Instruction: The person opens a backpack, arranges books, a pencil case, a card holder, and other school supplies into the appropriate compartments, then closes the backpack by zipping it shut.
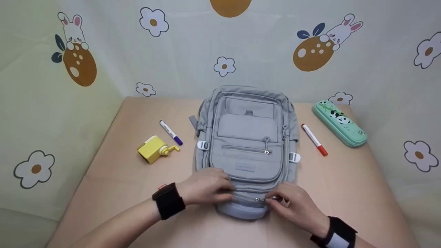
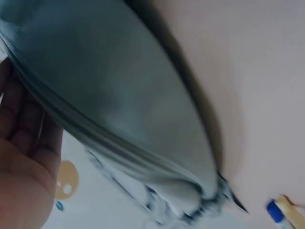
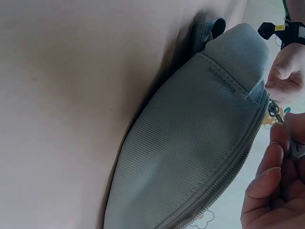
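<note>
Big grey cloth backpack (image 1: 246, 129): on peach table (image 1: 113, 165)
Right hand (image 1: 293, 199): pinches backpack's silver metal zip pull (image 3: 274, 109), partly hiding it
Left hand (image 1: 208, 186): at backpack's near end; some fingertips hidden, can't tell if gripping

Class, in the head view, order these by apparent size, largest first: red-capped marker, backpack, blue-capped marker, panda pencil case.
1. Backpack
2. Panda pencil case
3. Red-capped marker
4. Blue-capped marker, only slightly smaller

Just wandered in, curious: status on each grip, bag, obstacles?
Right grip pinching zip pull. Left grip at bag, near end, hold unclear. Bag on table, front up. Nothing visibly in the way.
</note>
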`<state>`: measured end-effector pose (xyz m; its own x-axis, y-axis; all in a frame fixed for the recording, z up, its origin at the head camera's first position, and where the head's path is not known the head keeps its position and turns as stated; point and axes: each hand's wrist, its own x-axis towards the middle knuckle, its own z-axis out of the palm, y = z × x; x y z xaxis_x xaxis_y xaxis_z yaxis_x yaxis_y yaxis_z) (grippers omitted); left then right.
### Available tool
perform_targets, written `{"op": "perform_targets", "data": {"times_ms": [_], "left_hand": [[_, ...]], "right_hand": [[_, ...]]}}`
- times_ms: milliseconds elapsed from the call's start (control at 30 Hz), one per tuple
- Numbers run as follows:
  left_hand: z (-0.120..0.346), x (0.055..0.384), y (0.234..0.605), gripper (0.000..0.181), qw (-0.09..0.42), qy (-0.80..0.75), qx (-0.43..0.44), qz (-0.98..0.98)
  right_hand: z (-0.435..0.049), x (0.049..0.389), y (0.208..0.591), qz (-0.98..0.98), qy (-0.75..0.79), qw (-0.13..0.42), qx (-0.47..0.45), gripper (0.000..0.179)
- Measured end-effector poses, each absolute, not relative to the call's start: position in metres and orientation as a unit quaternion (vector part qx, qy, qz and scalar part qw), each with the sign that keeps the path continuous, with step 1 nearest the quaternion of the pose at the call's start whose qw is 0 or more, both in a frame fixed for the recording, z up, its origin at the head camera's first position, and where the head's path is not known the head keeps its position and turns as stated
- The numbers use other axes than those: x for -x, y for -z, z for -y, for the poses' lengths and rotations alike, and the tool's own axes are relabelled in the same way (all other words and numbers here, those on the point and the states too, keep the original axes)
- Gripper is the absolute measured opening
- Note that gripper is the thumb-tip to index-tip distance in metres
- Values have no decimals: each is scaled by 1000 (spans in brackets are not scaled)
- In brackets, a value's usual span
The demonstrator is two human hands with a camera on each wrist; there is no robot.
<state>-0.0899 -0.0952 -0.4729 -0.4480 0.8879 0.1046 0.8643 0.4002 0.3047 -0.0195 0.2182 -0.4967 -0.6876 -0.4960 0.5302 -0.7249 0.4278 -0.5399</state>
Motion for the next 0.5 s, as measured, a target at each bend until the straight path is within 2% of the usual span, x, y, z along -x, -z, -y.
{"op": "perform_targets", "data": {"times_ms": [133, 333, 500], "left_hand": [[79, 84, 477, 25, 23, -142, -532, -834], [73, 81, 480, 18, 27, -154, -509, -847], [73, 80, 479, 15, 34, -164, -502, -848]], "right_hand": [[-217, 19, 498, 827, -401, 144, -366, 28], [-217, 19, 500, 823, -405, 150, -371, 39], [-218, 17, 498, 828, -414, 131, -355, 42]]}}
